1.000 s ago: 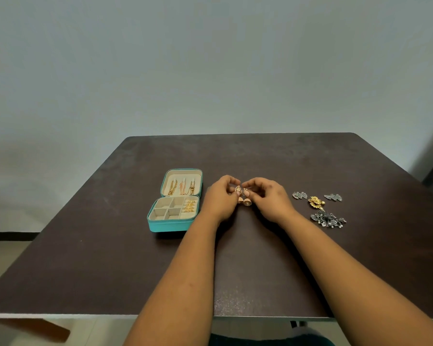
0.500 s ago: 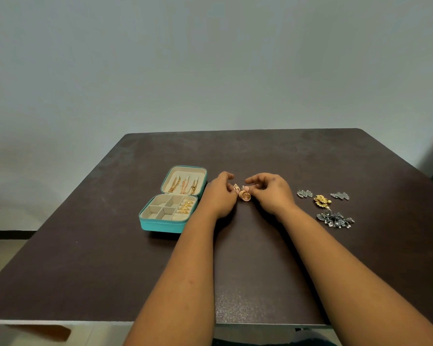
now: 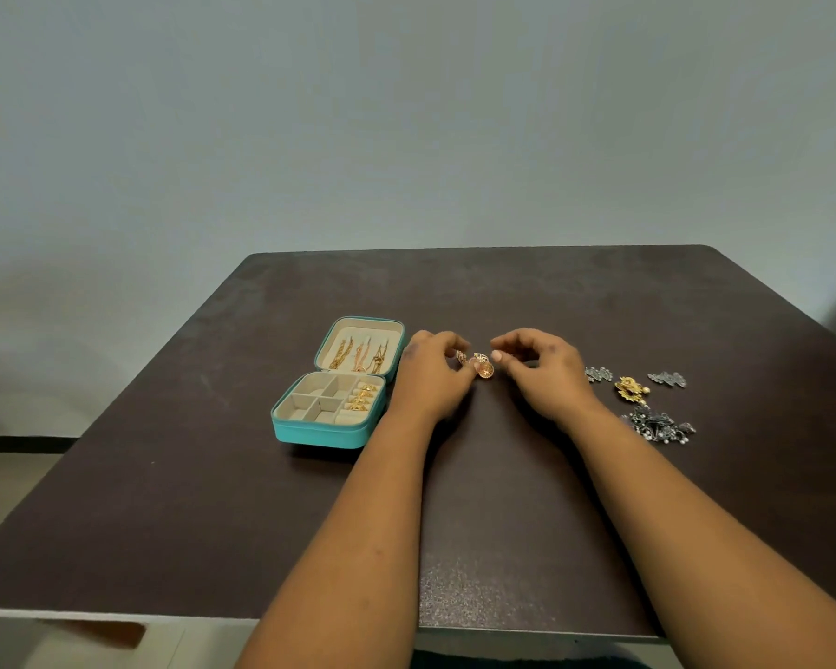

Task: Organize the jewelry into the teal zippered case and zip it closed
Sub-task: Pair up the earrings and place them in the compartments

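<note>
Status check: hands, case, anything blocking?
Left hand pinching rose-gold earrings; right hand empty. Teal case open, unzipped. Loose jewelry on table, path clear.

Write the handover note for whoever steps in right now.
Left hand: pinching the rose-gold filigree earrings just above the dark brown table.
Right hand: fingers loosely curled beside them, holding nothing.
Teal zippered case: open at left; gold chains hang in its lid, gold pieces fill the right-hand slots.
Left to do: pack the held earrings, the silver leaf pieces, gold brooch and dark beaded cluster, then zip shut.
</note>
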